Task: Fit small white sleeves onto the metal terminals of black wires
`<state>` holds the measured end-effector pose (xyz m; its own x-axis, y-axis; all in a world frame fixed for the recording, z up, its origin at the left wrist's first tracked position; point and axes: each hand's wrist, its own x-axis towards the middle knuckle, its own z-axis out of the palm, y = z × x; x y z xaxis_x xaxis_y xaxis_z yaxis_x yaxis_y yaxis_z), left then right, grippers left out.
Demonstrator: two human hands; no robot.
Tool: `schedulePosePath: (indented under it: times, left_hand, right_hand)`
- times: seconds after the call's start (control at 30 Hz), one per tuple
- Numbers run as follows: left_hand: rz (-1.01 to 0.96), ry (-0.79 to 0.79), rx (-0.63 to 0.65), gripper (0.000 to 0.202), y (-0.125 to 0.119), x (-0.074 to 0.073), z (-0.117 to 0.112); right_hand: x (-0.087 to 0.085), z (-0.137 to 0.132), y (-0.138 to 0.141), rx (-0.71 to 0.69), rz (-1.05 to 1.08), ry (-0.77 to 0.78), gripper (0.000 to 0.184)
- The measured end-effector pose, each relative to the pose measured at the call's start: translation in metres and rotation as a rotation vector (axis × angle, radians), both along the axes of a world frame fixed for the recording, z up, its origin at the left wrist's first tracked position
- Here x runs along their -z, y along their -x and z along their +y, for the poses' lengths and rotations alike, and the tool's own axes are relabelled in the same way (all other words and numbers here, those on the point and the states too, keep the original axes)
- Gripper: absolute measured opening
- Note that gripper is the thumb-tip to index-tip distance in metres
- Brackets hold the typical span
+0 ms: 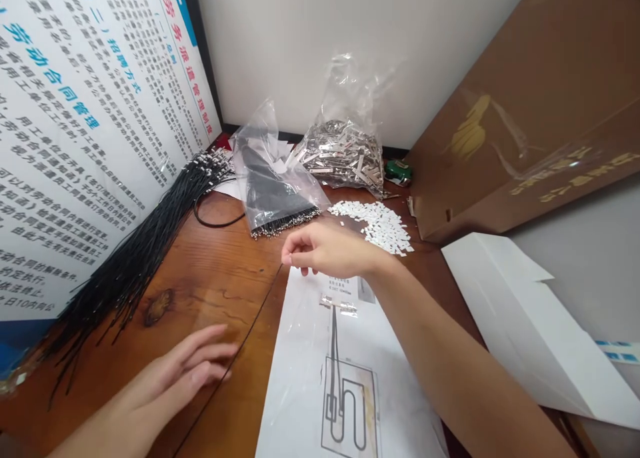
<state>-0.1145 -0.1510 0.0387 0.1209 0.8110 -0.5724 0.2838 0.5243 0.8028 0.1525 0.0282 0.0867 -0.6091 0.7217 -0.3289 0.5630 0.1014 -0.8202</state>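
Observation:
My right hand point(325, 250) is closed in a pinch on the end of a thin black wire point(256, 317), above the top of a printed sheet. The wire slants down to the lower left across the wooden table. My left hand point(183, 371) lies low over the table with its fingers stretched out and slightly apart. Its fingertips are right by the wire; whether they touch it I cannot tell. Under my right forearm is the white sheet point(295, 378) with a line drawing of a looped cable. Beyond my right hand lies a pile of small white pieces point(383, 226).
Along the left board lies a bundle of black wires point(135, 251) with pale ends. At the back are a clear bag of black wires point(275, 191) and a bag of metal strips point(345, 155). A brown carton point(500, 125) and white folded card point(520, 325) border the right.

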Motion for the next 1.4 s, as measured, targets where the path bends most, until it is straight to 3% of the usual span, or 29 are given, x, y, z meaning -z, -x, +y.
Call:
schedulePosePath:
  times: [0.13,0.2,0.33,0.47,0.53,0.6,0.67,0.77,0.9,1.13,1.4]
  left_hand:
    - [0.105,-0.198,0.071,0.057,-0.046,-0.015,0.038]
    - [0.100,-0.332,0.077,0.047,-0.067,-0.015,0.065]
    - [0.017,-0.475,0.165,0.030,-0.095,0.000,0.114]
    - [-0.180,-0.446,0.088,0.026,-0.111,0.016,0.138]
    - [-0.257,-0.423,0.029,0.023,-0.118,0.019,0.144]
    - [-0.323,-0.378,-0.046,0.022,-0.123,0.020,0.149]
    - [-0.375,-0.335,-0.101,0.024,-0.127,0.021,0.154]
    - [-0.426,-0.331,-0.127,0.029,-0.129,0.021,0.157]
    - [-0.478,-0.348,-0.116,0.037,-0.126,0.023,0.158]
    - [-0.511,-0.355,-0.058,0.043,-0.122,0.023,0.161]
    - [-0.497,-0.386,-0.123,0.044,-0.121,0.022,0.161]
  right_hand:
    - [0.002,0.001,-0.003,-0.013,-0.002,-0.037,0.009]
    - [0.002,0.001,-0.005,-0.035,0.001,-0.055,0.011]
    - [0.002,0.001,-0.006,-0.029,-0.015,-0.114,0.014]
    - [0.006,0.001,-0.009,0.052,-0.058,-0.231,0.016]
    - [0.013,0.001,-0.011,0.185,0.005,-0.278,0.012]
    - [0.025,0.001,-0.013,0.405,0.155,-0.284,0.012]
    - [0.041,0.000,-0.014,0.621,0.364,-0.210,0.021]
    - [0.064,-0.003,-0.012,0.770,0.559,-0.105,0.025]
    - [0.080,-0.010,-0.007,0.791,0.628,-0.057,0.023]
    - [0.082,-0.011,-0.003,0.730,0.719,-0.013,0.025]
    - [0.088,-0.008,-0.003,0.675,0.764,-0.064,0.021]
